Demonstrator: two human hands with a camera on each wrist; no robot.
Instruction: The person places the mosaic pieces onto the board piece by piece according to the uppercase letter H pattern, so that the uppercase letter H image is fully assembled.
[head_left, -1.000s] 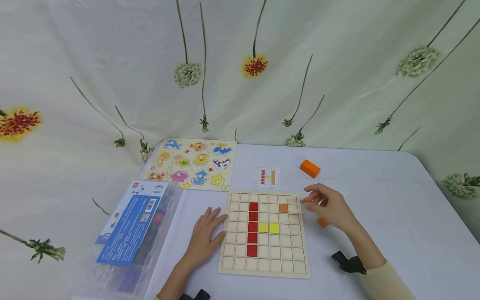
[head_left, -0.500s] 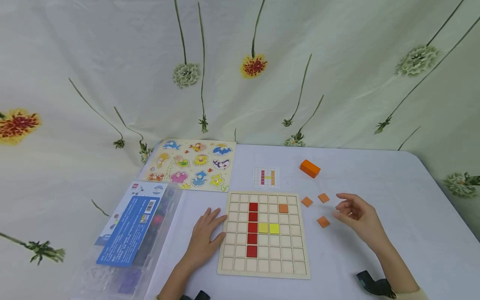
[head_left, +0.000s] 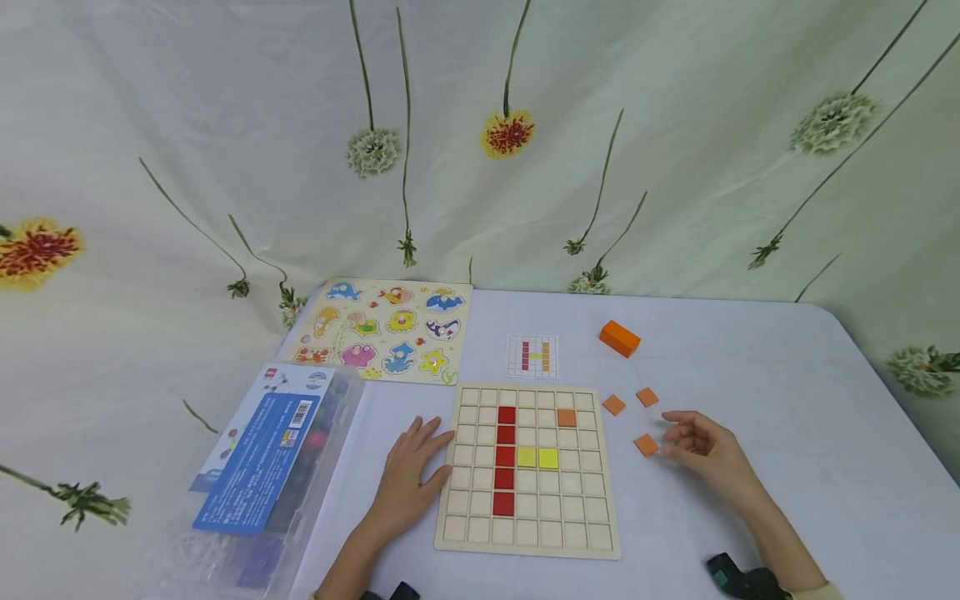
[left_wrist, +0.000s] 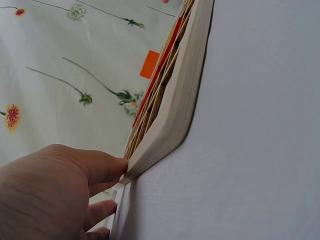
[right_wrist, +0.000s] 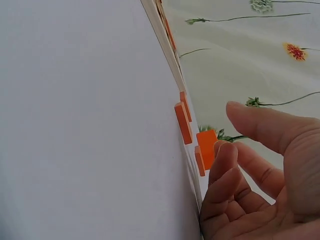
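Observation:
A wooden grid board (head_left: 528, 533) lies on the table with a column of several red tiles (head_left: 505, 457), two yellow tiles (head_left: 548, 457) and one orange tile (head_left: 566, 418) in its cells. My left hand (head_left: 411, 467) rests at the board's left edge, fingers spread, thumb touching the rim (left_wrist: 150, 145) in the left wrist view. Three loose orange square tiles lie right of the board: a near one (head_left: 647, 446), a left one (head_left: 613, 405) and a far one (head_left: 647, 397). My right hand (head_left: 712, 454) is just right of the near tile, fingers loosely bent, holding nothing.
Behind the board lies a small pattern card (head_left: 532, 357); an orange block (head_left: 619, 339) stands to its right. A sea-animal peg puzzle (head_left: 382, 329) lies at the back left, and a clear plastic box (head_left: 300, 492) with a blue label is at left. A flowered cloth hangs behind.
My right hand has drawn back rightward from the board's edge, leaving an orange tile there, then come nearer to me and slightly left toward the near tile. The left hand stays put.

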